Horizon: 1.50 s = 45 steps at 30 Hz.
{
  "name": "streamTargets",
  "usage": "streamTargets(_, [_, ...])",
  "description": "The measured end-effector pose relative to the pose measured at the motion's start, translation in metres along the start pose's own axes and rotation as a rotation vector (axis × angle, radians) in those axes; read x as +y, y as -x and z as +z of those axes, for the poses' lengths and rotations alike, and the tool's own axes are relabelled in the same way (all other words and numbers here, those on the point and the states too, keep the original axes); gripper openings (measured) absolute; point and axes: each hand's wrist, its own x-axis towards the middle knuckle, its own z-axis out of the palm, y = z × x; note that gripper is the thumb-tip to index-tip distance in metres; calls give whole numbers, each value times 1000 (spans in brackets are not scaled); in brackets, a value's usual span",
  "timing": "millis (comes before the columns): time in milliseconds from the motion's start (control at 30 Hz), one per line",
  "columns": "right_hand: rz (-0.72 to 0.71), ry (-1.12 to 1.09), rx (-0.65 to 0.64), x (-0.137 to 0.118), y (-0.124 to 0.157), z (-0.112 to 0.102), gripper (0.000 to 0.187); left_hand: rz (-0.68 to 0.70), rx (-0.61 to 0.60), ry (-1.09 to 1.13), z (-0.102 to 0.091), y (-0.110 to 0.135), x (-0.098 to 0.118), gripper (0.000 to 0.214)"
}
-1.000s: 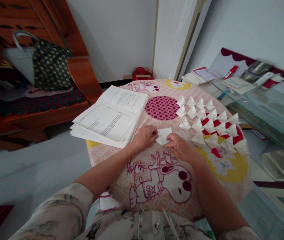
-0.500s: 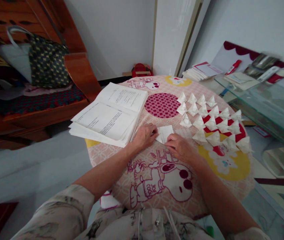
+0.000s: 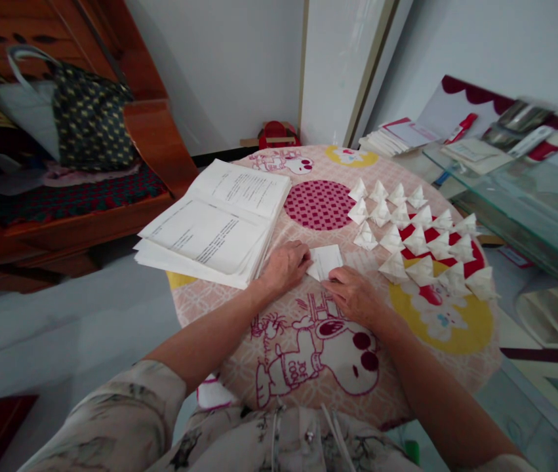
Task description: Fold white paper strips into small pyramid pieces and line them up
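A small folded sheet of white paper [image 3: 326, 260] lies on the round table's patterned cloth, between my two hands. My left hand [image 3: 287, 265] is closed at the paper's left corner, fingers curled against it. At the lower right edge, my right hand [image 3: 353, 292] pinches the paper between thumb and fingers. Several folded paper pieces with pointed tips [image 3: 415, 240] stand in rows to the right of my hands. To the left, an open stack of printed pages [image 3: 200, 236] lies close to my left forearm.
The tablecloth [image 3: 303, 387] has cartoon figures. At the right stands a glass shelf [image 3: 499, 196] with metal bowls [image 3: 524, 118] and a red marker [image 3: 461, 128], close to the table edge. A wooden bench [image 3: 153, 151] holding a dark patterned bag [image 3: 92, 118] is at the left.
My right hand has shifted very slightly along the paper's lower edge. My left hand stays at the left corner, and the view has tilted a little.
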Motion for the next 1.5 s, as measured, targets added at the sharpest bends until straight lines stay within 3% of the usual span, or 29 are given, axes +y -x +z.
streamTargets(700, [-4, -22, 16, 2, 1, 4, 21, -26, -10, -15, 2, -1, 3, 6])
streamTargets(1033, [-21, -83, 99, 6, 2, 10, 27, -1, 16, -5, 5, 0, 0, 6])
streamTargets(1500, [-24, -10, 38, 4, 0, 9, 23, 5, 18, -11, 7, 0, -3, 6])
